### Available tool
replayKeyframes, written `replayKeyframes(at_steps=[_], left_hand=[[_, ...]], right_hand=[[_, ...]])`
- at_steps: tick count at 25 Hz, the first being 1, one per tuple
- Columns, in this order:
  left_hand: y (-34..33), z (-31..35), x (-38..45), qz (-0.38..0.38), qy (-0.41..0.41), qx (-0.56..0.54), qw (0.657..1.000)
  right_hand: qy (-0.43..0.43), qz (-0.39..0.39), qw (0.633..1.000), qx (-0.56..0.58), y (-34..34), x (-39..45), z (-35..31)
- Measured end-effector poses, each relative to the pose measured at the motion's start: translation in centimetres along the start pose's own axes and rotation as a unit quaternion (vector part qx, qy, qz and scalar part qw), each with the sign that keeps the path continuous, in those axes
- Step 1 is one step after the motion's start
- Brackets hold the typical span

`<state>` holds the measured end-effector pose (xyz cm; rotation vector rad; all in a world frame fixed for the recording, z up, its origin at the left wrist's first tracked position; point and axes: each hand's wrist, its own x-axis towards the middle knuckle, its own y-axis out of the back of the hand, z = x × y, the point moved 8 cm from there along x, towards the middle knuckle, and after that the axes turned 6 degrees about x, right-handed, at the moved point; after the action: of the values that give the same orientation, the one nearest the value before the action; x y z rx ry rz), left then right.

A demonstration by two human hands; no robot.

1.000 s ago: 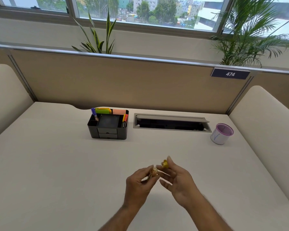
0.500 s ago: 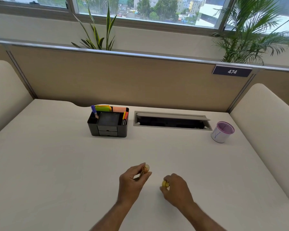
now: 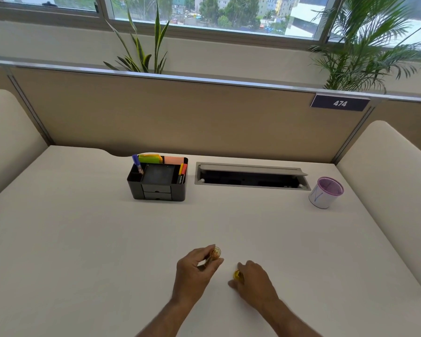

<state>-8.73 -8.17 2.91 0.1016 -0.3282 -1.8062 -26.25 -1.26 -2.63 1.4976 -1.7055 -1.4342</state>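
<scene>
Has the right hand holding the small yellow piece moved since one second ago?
Yes: the right hand and its small yellow piece drew nearer the person, away from the black plastic desk organizer.

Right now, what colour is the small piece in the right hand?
Yellow; the piece shows best in the head view.

Light: bright, soft daylight from the wide glass window [image 3: 229,18].
Shadows: faint, beside the black plastic desk organiser [image 3: 157,190].
Edges: grey metal partition rail [image 3: 204,80] bows.
Focus: sharp; dark blue number plate [image 3: 340,103] reads 474.

Office, numbered desk partition [image 3: 180,117], organiser [image 3: 158,188]
</scene>
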Motion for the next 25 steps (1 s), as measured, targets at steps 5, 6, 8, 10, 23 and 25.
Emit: replayKeyframes(at_steps=[5,6,8,10,23,25], left_hand=[[-0.8,-0.2,-0.2,-0.011,0.008,-0.004,1.000],[-1.0,-0.1,-0.2,-0.015,0.008,-0.005,1.000],[-1.5,0.1,-0.2,-0.025,0.005,-0.006,1.000],[-2.3,0.4,-0.1,-0.038,0.007,-0.015,0.999],[-11.2,5.2,3.4,-0.079,-0.023,-0.014,0.996],[-12.9,4.8,4.0,-0.113,-0.015,0.022,0.993]], right_hand=[[-0.006,0.005,0.999,0.050,-0.1,0.0,0.6],[-0.005,0.017,0.997,0.070,0.3,-0.1,0.8],[0.012,0.071,0.988,0.134,1.9,-0.7,0.6],[0.048,0.130,0.966,0.217,3.9,-1.6,-0.1],[0.002,0.240,0.840,0.487,10.1,-1.6,4.4],[-0.012,0.254,0.828,0.500,10.8,-0.9,6.0]])
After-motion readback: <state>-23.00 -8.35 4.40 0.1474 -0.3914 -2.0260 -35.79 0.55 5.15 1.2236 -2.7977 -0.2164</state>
